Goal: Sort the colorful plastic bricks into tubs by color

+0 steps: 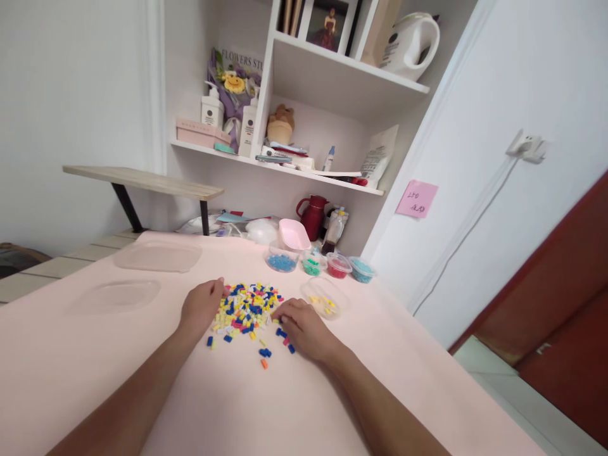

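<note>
A spread heap of small plastic bricks (251, 307) in blue, yellow, white, pink and orange lies on the pink tabletop. My left hand (202, 307) rests at the heap's left edge, its fingers curled in and partly hidden. Against the right edge is my right hand (304, 326), fingers bent and drawn together low over the bricks. Whatever either hand holds is too small or hidden to make out. Just beyond my right hand sits a shallow clear container (335, 294) with a few yellow bricks inside.
Behind the heap stand tubs of blue pieces (281, 262), green pieces (312, 266), red pieces (339, 266) and light-blue pieces (361, 270). A pink box (293, 234) and a red jug (312, 215) are farther back. Clear lids (159, 256) lie left, near a raised wooden stand (142, 180).
</note>
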Motion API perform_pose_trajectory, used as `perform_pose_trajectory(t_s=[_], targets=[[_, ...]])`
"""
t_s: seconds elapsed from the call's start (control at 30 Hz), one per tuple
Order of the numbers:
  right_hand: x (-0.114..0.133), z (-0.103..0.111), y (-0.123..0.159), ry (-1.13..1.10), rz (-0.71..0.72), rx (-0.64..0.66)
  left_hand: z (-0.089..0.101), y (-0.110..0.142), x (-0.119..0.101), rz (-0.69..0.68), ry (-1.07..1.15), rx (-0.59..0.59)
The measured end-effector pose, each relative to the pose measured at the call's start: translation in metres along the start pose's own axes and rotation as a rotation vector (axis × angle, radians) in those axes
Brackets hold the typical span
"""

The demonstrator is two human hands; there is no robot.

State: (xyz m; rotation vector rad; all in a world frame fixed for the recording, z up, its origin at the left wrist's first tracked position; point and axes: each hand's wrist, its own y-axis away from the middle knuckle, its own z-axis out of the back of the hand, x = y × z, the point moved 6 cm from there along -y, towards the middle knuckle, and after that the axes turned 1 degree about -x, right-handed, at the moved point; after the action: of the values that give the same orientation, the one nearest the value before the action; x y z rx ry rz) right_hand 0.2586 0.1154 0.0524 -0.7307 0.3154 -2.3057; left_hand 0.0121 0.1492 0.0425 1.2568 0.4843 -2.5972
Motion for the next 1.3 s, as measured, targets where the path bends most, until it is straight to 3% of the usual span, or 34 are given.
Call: perform_pose_trajectory(t_s=[0.23, 0.47, 0.63, 0.8, 0.97, 1.13, 1.23, 1.3], targets=[[-0.004, 0.003, -0.003, 0.035, -0.062, -0.108, -0.001, 0.0, 0.001, -0.007, 0.0, 0.003], [-0.005, -0.006, -0.008, 0.178, -0.065, -0.05, -0.002, 0.0, 0.002, -0.009, 0.011, 0.01], [-0.003, -0.005, -0.01, 0.18, -0.139, -0.1, -0.002, 0.0, 0.003, -0.005, 0.011, 0.012], [-0.002, 0.03, -0.005, 0.09, -0.097, -0.363, 0.0, 0.001, 0.001, -0.003, 0.006, 0.007], [-0.033, 0.082, 0.017, 0.052, -0.18, -0.703, 0.0, 0.0, 0.0, 0.002, 0.009, 0.009], [-0.061, 0.1, 0.03, 0.127, -0.307, -0.739, 0.0, -0.001, 0.001, -0.001, 0.011, 0.013], [-0.052, 0.099, 0.029, 0.126, -0.265, -0.764, 0.0, -0.001, 0.001, -0.009, 0.011, 0.008], [-0.036, 0.091, 0.023, 0.078, -0.183, -0.712, 0.0, 0.0, 0.001, -0.011, 0.013, 0.005]])
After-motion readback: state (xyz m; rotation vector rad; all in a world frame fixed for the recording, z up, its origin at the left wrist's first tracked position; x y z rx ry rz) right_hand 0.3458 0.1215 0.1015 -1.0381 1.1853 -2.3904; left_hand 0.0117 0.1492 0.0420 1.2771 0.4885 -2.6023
